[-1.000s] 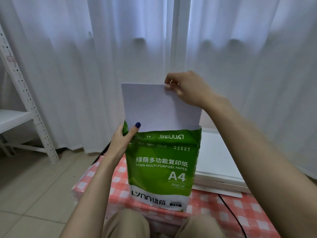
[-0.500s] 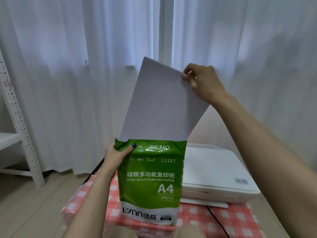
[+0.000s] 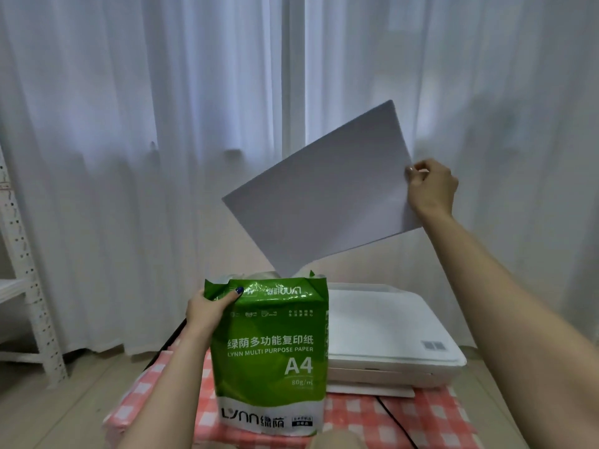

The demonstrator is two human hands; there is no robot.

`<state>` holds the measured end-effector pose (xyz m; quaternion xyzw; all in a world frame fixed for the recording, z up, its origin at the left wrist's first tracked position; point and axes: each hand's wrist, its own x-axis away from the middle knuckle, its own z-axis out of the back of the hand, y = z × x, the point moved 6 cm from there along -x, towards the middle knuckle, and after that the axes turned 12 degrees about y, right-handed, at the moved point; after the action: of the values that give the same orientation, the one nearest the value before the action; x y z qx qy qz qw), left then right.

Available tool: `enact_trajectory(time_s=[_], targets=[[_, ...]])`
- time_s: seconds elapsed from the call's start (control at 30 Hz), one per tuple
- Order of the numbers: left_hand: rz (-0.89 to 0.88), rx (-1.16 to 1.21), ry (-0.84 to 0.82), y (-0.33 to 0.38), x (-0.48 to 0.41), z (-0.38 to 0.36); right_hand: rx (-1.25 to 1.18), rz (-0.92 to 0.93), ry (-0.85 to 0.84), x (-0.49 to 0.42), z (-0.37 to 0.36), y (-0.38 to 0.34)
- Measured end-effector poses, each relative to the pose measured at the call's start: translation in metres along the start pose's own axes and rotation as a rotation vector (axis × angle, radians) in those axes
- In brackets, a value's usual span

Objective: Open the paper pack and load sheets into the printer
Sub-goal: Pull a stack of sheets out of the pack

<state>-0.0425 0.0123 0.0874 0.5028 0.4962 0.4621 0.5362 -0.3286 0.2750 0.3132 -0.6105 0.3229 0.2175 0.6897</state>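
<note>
A green A4 paper pack stands upright on the checked table, its top torn open. My left hand grips its upper left corner. My right hand pinches the right edge of a white sheet of paper, held tilted in the air above the pack; its lowest corner is just at the pack's opening. The white printer sits closed behind and to the right of the pack, below the sheet.
A red-and-white checked cloth covers the low table. A black cable runs over it from under the printer. White curtains hang behind. A white perforated shelf frame stands at the left on the tiled floor.
My right hand has drawn the sheet up out of the pack and swung it to the right, tilting it. My left hand stays on the pack.
</note>
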Motion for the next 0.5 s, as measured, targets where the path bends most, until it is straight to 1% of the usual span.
enact_trajectory(time_s=[0.27, 0.43, 0.5], targets=[[-0.050, 0.047, 0.025, -0.002, 0.000, 0.000, 0.051, -0.522, 0.106, 0.039, 0.007, 0.111], [-0.106, 0.105, 0.080, -0.005, 0.004, 0.001, -0.037, -0.883, 0.220, 0.082, 0.001, 0.170], [-0.114, 0.132, 0.093, -0.004, 0.008, 0.000, -0.063, -0.970, 0.225, 0.097, 0.000, 0.185]])
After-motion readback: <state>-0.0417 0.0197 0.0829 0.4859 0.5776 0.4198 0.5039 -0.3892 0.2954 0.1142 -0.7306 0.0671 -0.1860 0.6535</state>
